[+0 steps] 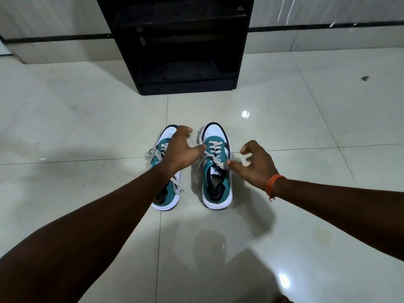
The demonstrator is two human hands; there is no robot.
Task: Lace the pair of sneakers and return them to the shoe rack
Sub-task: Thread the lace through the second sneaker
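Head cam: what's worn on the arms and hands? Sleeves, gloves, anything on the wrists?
Both forearms are bare as far as the frame shows, no sleeves, no gloves. The right hand has an orange thread band at the wrist with a loose end hanging. The left hand wears nothing.

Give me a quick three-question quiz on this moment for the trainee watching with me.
1. True or false: both sneakers already sit on a shelf of the shoe rack.
2. Which sneaker are both hands working on? A) the left sneaker B) the right sneaker C) neither
3. Fill in: the orange band is on the ___ wrist.

Key:
1. False: both stand side by side on the tiled floor in front of the rack.
2. B: the left hand and the right hand each pull a lace end of it.
3. Right.
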